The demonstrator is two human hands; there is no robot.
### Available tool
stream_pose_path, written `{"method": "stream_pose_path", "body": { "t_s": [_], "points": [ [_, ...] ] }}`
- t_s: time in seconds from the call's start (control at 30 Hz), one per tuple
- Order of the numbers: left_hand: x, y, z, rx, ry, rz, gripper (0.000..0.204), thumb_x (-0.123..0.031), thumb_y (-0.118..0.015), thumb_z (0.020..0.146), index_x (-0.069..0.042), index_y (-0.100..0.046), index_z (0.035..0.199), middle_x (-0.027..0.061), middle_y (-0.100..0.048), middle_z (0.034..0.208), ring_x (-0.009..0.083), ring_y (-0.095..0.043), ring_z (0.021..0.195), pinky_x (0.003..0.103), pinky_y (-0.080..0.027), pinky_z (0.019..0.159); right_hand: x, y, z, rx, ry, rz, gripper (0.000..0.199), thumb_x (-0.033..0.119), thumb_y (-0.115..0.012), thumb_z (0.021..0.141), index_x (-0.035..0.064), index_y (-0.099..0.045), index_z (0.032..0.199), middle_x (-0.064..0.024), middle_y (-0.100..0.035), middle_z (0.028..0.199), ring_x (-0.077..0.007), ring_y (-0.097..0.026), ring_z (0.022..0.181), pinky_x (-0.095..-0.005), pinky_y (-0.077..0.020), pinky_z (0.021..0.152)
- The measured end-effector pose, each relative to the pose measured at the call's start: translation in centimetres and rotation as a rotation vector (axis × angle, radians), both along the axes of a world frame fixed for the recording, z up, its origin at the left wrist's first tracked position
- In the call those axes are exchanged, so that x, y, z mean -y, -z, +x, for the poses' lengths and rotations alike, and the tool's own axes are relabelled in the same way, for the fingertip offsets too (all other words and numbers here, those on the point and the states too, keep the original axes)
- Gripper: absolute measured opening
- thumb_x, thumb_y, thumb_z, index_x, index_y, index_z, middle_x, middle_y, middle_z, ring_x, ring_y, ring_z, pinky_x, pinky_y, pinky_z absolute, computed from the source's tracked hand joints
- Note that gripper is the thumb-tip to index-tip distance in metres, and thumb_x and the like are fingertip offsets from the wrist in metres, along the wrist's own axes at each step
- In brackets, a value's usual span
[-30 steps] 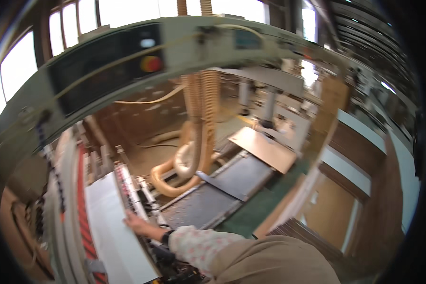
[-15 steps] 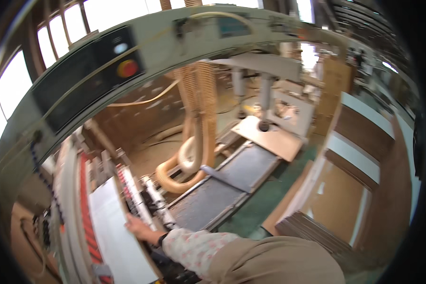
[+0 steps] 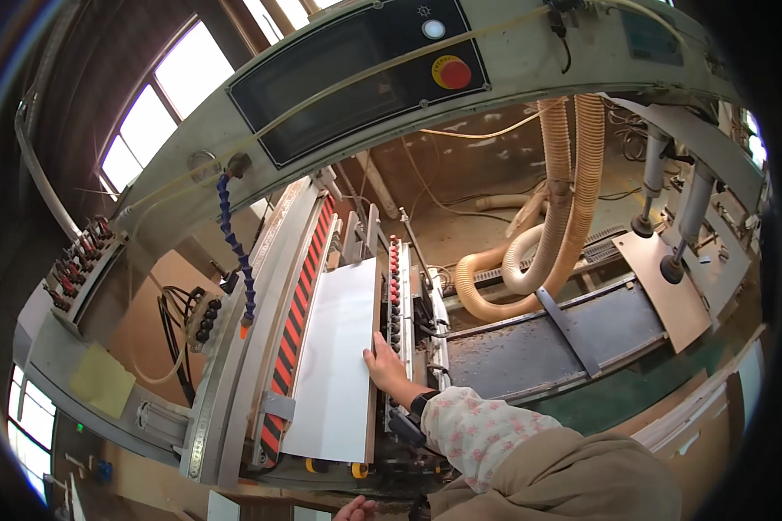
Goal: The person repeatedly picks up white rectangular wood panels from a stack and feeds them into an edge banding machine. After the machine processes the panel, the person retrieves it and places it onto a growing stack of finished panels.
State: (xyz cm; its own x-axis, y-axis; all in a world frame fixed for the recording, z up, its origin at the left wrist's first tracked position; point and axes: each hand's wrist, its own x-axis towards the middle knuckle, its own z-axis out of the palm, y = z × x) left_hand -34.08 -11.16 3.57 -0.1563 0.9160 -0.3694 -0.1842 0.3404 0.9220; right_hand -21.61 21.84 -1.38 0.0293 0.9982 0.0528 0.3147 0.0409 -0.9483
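Note:
A long white panel [image 3: 334,365] lies on the machine bed beside a red-and-black striped guard strip [image 3: 302,300]. My right hand [image 3: 387,369] reaches in from the lower right and grips the panel's right edge, fingertips on its white top. A dark band circles that wrist, below a pale flowered sleeve [image 3: 478,430]. At the bottom edge, part of my left hand [image 3: 356,509] shows, its fingers loosely bent and apart with nothing visible in them; the rest is cut off by the frame.
Overhead spans a grey-green machine beam with a control panel [image 3: 347,82] and red stop button [image 3: 455,75]. A blue segmented hose [image 3: 235,234] hangs left of the bed. Ribbed ducts [image 3: 586,156], a dark conveyor [image 3: 556,330] and a brown board [image 3: 665,291] stand to the right.
The view has swung left, so the machine and white panel appear further right. My right hand stays on the panel's edge. My left hand has come into view at the bottom.

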Motion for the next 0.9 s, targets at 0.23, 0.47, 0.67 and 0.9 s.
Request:
{"method": "stream_pose_path", "body": {
  "t_s": [0.23,0.47,0.67,0.9],
  "points": [
    [-7.5,-15.1,4.5,-1.381,0.632,-0.002,0.046,-0.026,-0.059,0.083,0.000,-0.048,0.119,0.0147,-0.054,0.115,0.0258,-0.054,0.103,0.034,-0.042,0.086,-0.2,0.1,-0.1,-0.061,-0.076,-0.045,0.061,0.035,-0.043,0.086,0.0061,-0.021,0.135,-0.0190,-0.030,0.136,-0.0345,-0.034,0.122,-0.0441,-0.0304,0.097],
    [-25.1,-10.7,4.8,-1.532,0.720,0.181,0.038,-0.036,-0.062,0.078,-0.001,-0.055,0.090,0.0157,-0.061,0.087,0.0304,-0.059,0.079,0.037,-0.047,0.068,-2.9,3.1,3.7,-0.323,-0.239,0.058,0.068,0.033,-0.053,0.082,-0.0023,-0.023,0.133,-0.0236,-0.029,0.135,-0.0334,-0.030,0.125,-0.0353,-0.0273,0.102],
    [-32.0,-4.4,5.6,-1.710,0.555,0.006,0.045,-0.048,-0.064,0.069,-0.006,-0.050,0.068,0.0117,-0.056,0.066,0.0297,-0.057,0.065,0.039,-0.044,0.058,0.4,9.0,12.2,-0.531,-0.180,-0.214,0.052,0.035,-0.055,0.083,-0.0013,-0.046,0.119,-0.0173,-0.056,0.110,-0.0256,-0.055,0.102,-0.0330,-0.0424,0.087],
    [-34.4,-3.6,4.7,-1.660,0.643,-0.015,0.040,-0.042,-0.066,0.067,-0.006,-0.048,0.065,0.0087,-0.054,0.055,0.0266,-0.056,0.054,0.036,-0.044,0.052,4.2,12.3,12.5,-0.759,-0.248,-0.476,0.041,0.028,-0.056,0.084,-0.0005,-0.050,0.114,-0.0089,-0.061,0.092,-0.0127,-0.058,0.081,-0.0264,-0.0451,0.074]
  ]
}}
